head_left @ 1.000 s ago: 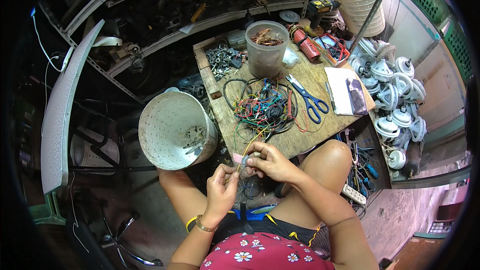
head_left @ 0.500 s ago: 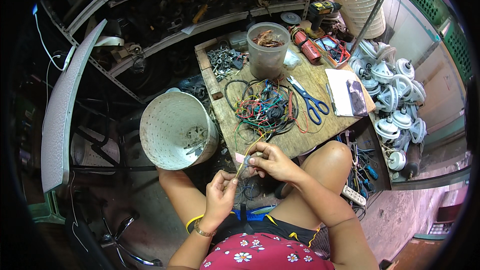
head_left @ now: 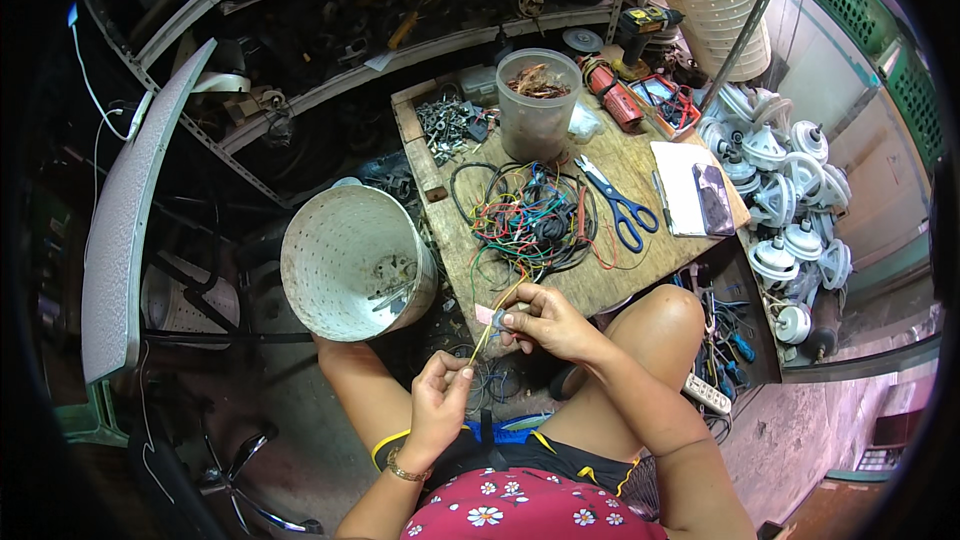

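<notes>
My left hand (head_left: 441, 398) pinches the lower end of a thin yellow wire (head_left: 482, 344) between thumb and fingertips. Up the wire, my right hand (head_left: 548, 323) is closed on a small flat piece with a pink end (head_left: 484, 314) and a grey part, too small to name surely; the wire passes against it. From there the wire runs up to a tangle of coloured wires (head_left: 535, 215) on the wooden table (head_left: 600, 280). Scissors (head_left: 620, 205) with dark blue handles lie beside the tangle, apart from both hands.
A perforated white bucket (head_left: 330, 260) stands left of the table. On the table are a tub of copper scraps (head_left: 535, 120), metal bits (head_left: 455, 130), a red power tool (head_left: 610, 95) and a phone (head_left: 713, 198) on paper. White plastic parts (head_left: 790, 190) pile up at right.
My left hand has shifted very slightly down along the yellow wire, and my right hand is a touch farther right. Both keep their hold.
</notes>
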Demonstrator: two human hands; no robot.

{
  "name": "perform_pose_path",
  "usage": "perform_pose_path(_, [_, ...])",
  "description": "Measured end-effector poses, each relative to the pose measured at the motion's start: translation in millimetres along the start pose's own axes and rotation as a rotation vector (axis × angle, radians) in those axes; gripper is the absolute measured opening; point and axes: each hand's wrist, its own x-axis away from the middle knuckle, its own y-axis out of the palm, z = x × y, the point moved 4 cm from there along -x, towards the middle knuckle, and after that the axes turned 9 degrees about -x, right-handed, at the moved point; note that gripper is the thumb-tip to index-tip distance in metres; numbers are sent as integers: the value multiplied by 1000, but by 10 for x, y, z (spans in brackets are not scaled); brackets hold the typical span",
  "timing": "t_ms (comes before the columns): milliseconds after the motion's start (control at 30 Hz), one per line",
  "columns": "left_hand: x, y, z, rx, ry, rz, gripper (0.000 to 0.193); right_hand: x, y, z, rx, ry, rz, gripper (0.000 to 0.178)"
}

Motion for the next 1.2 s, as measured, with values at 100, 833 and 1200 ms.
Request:
perform_pose_path(100, [16, -9, 0, 10, -1, -4, 3, 5, -20, -14, 3, 0, 8, 13])
perform_pose_path(833, [238, -99, 23, 92, -87, -23, 6, 60, -129, -153, 31, -2, 73, 18])
perform_pose_path(1200, [317, -124, 56, 96, -66, -2, 9, 83, -121, -167, -40, -6, 48, 21])
